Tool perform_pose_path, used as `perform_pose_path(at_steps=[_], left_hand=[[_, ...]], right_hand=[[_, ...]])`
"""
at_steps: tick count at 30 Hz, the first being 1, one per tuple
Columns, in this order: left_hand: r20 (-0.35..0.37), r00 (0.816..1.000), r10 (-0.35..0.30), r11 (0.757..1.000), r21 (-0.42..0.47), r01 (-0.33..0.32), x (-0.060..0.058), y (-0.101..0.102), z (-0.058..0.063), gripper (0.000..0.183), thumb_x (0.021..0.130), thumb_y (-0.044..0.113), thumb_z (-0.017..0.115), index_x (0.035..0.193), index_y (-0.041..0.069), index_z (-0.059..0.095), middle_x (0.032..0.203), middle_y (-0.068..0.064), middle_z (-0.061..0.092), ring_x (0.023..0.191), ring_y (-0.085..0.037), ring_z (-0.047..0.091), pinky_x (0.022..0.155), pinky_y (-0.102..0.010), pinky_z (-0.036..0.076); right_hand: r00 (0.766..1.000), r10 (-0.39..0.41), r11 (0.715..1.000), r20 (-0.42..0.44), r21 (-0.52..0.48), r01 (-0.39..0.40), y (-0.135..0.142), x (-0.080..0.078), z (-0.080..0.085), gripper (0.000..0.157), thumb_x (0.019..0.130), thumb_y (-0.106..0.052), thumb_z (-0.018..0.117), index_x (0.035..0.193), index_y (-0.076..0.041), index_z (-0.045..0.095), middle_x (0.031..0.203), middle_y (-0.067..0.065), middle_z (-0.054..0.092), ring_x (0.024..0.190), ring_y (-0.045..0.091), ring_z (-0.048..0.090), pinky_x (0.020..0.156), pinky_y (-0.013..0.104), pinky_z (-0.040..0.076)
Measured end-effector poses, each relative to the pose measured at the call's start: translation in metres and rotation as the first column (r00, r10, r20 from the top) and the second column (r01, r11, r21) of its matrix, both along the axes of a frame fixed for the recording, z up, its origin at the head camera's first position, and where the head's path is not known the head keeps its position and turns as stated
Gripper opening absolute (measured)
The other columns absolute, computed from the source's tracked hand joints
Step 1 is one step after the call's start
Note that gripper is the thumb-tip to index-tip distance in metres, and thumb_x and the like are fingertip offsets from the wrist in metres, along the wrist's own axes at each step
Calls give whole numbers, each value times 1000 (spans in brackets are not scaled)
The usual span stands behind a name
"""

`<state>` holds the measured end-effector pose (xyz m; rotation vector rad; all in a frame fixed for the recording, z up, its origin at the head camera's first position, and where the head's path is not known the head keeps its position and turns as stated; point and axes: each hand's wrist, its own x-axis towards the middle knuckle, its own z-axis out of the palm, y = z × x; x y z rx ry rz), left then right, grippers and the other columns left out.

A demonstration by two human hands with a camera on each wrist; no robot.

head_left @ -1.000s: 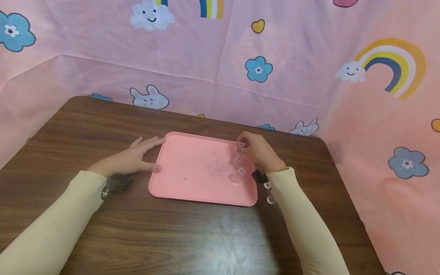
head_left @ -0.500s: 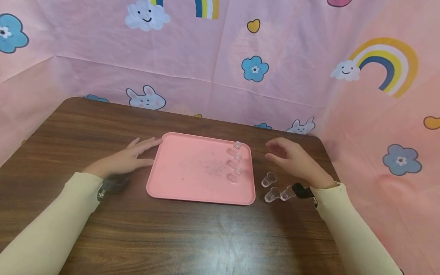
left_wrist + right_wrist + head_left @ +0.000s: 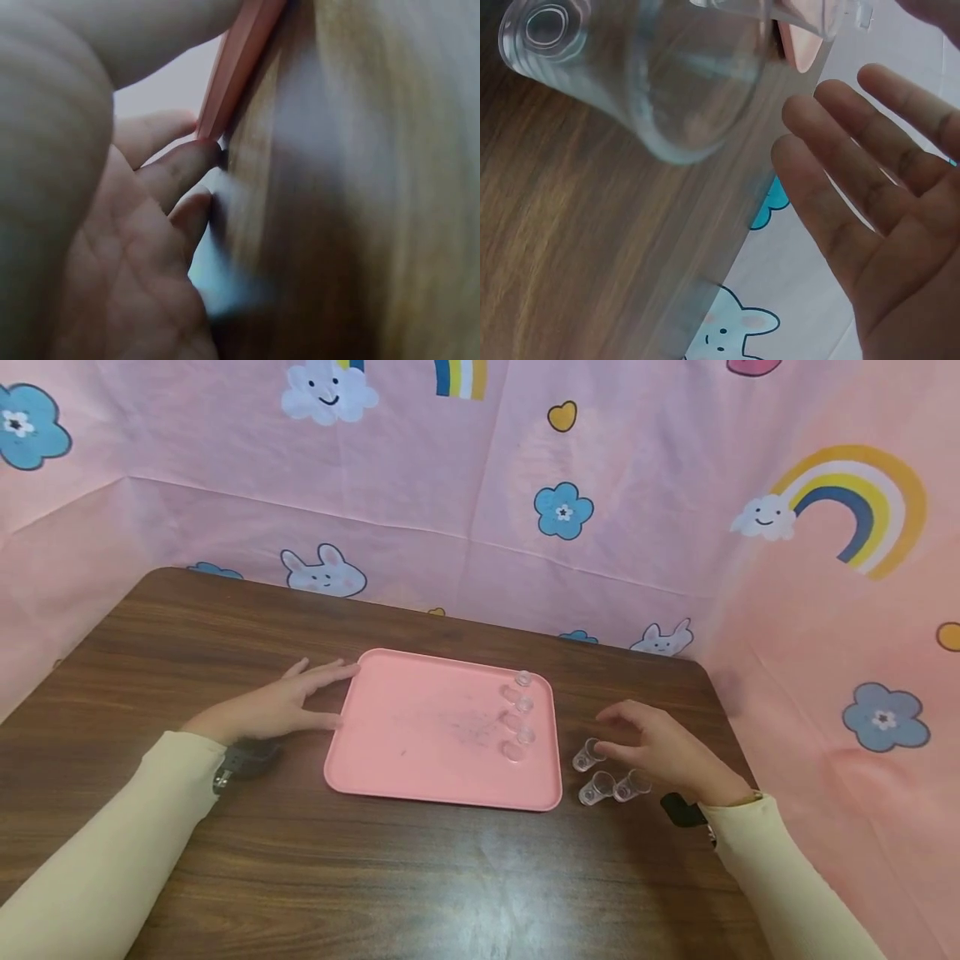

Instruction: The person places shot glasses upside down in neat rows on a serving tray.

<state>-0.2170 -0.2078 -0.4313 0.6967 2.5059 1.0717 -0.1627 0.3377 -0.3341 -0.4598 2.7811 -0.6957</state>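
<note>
Right hand (image 3: 667, 753) nearer cups (image 3: 597, 788), perhaps hovering.

In the head view, the right hand (image 3: 663, 754) is hiding part of a cup (image 3: 584, 759), and both sleeves (image 3: 105, 839) are running off the picture. Marks (image 3: 471, 727) on the tray (image 3: 420, 777) are appearing too small to identify. In the left wrist view, the counter (image 3: 360, 225) is blurring. In the right wrist view, the top edge is cutting the nearest cup (image 3: 622, 86).
</note>
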Motion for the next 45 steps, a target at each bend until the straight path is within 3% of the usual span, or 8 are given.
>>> perform_pose_path(at_steps=[4,12,19,27,37,42,45], left_hand=[[-9,1000,1,1000,-7,-1,-2,3,1,88,93,46,75,164,19,30,172,-18,16,157,-47,-5,122,-70,-9],[-67,997,-25,1000,4,25,-3,6,2,85,94,38,76,162,11,33,170,-19,23,158,-43,8,125,-61,-11],[-63,998,-19,1000,10,20,0,7,5,85,94,38,76,162,10,34,169,-20,24,158,-44,7,125,-62,-10],[-44,999,3,1000,-18,-4,-1,7,3,87,93,43,76,163,15,32,170,-17,24,158,-41,10,126,-59,-11],[-46,999,-5,1000,-9,4,-1,6,0,87,94,42,75,163,13,31,170,-18,22,158,-42,8,125,-60,-13],[-46,999,-1,1000,-5,1,-1,5,-1,88,93,43,76,163,13,32,170,-18,22,158,-42,8,125,-60,-12],[-48,999,2,1000,-3,-2,0,4,0,87,93,43,76,163,13,33,170,-18,24,158,-42,9,125,-60,-12]], right_hand=[[999,-24,1000,35,-9,25,1,1,-4,53,92,-40,80,132,-10,63,132,8,67,123,30,63,104,57,52],[998,14,1000,55,-10,-13,3,2,-9,38,91,-31,82,122,-12,69,114,1,72,106,22,69,94,49,58],[997,28,999,78,-27,-26,3,2,-12,33,89,-30,84,117,-16,71,103,-3,72,95,14,69,86,36,59],[996,30,999,86,10,-31,2,3,-14,33,90,-29,83,118,-16,71,103,-4,72,97,14,68,88,38,59],[1000,30,1000,7,-7,-30,-1,-4,-14,25,92,-25,81,114,-17,73,102,-6,72,95,15,68,85,36,59],[994,28,996,-107,-86,-37,-8,-9,-5,19,93,-22,80,109,-18,72,99,-6,70,95,17,68,88,45,60],[991,28,984,-129,-171,-50,-19,-11,-1,19,93,-24,80,110,-18,72,101,-5,69,97,17,67,90,47,59]])
